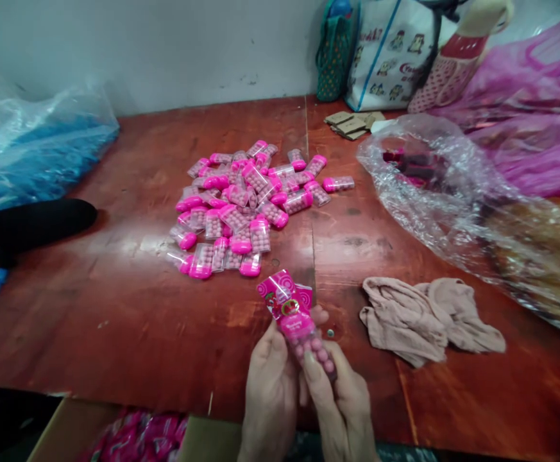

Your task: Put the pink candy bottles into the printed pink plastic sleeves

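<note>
My left hand (269, 391) and my right hand (342, 404) meet near the table's front edge. Together they hold a clear candy tube with a pink cap (308, 340), filled with pink balls. A pink printed wrapper (284, 296) sits at the tube's upper end, pinched by my left fingers. A pile of several like candy tubes (241, 205) lies in the middle of the red wooden table (116, 321), a short way beyond my hands.
A beige cloth (424, 317) lies right of my hands. A crumpled clear plastic bag (453, 192) and pink plastic (539, 109) fill the right side. Printed bags (390, 51) stand at the back. A blue bag (29, 147) and a dark object (34, 224) sit left. A cardboard box (130, 436) holds pink packs below.
</note>
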`<state>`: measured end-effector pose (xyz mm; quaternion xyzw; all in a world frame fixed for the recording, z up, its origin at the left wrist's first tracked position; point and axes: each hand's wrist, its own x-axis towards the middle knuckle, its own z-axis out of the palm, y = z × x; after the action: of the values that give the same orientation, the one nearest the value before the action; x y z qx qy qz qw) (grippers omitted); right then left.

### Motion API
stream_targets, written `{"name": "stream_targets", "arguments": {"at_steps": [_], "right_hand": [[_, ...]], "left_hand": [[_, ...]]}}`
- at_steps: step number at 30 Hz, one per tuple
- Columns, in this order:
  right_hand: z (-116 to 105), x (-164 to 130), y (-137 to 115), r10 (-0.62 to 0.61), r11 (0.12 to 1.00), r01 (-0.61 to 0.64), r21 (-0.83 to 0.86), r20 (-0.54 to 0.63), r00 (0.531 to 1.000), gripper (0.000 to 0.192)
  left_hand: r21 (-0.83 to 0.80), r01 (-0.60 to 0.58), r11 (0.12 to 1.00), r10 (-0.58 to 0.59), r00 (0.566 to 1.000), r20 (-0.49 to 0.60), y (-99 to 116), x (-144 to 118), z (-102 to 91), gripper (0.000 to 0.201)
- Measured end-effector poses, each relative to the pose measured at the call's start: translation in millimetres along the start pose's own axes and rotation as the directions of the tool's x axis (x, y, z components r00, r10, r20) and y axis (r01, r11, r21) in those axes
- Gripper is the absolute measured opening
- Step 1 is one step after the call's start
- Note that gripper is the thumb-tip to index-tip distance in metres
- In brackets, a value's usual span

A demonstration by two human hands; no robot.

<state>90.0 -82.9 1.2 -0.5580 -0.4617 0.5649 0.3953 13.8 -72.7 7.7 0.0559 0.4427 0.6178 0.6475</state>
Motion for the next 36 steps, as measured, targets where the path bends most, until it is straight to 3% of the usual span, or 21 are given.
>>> {"name": "stream_targets", "arguments": {"at_steps": [6,10,15,19,22,29,36], "right_hand": [[3.8,-6.1,7.6,-0.129,0.978,0.126,-0.167,-0.009,0.992,0.025],[3.6,-8.5,9.7,-0.100,0.966,0.088,-0.242,-0.039,0.994,0.026],[3.2,5.0,-0.7,0.048,0.996,-0.057,0.065,0.129,0.990,0.029],[5.6,8.5,-6.1,0.183,0.911,-0.273,0.309,0.292,0.939,0.031],[5.0,7.3,-5.5,0.220,0.865,-0.358,0.352,0.376,0.900,0.034],[-2.9,16.1,-13.1,0.187,0.952,-0.279,0.130,0.474,0.860,0.031],[10.5,24.9,-10.4,0.055,0.994,-0.087,0.069,0.368,0.928,0.024]], "left_hand": [[-0.023,-0.048,0.999,0.046,0.993,-0.113,7.6,1.4,9.1,0.024],[-0.017,-0.028,0.999,0.025,0.992,-0.122,4.5,-4.1,13.2,0.027],[-0.070,0.003,0.998,-0.010,0.995,-0.096,6.5,-0.7,4.3,0.024],[-0.091,0.001,0.996,-0.008,0.997,-0.073,14.1,0.3,4.2,0.025],[-0.080,-0.023,0.997,0.018,0.997,-0.073,17.4,0.1,4.7,0.027],[-0.052,-0.019,0.998,0.017,0.999,-0.049,18.8,3.6,-7.3,0.040],[0.048,-0.102,0.994,0.104,0.994,-0.045,25.7,8.2,-6.0,0.032]]}}
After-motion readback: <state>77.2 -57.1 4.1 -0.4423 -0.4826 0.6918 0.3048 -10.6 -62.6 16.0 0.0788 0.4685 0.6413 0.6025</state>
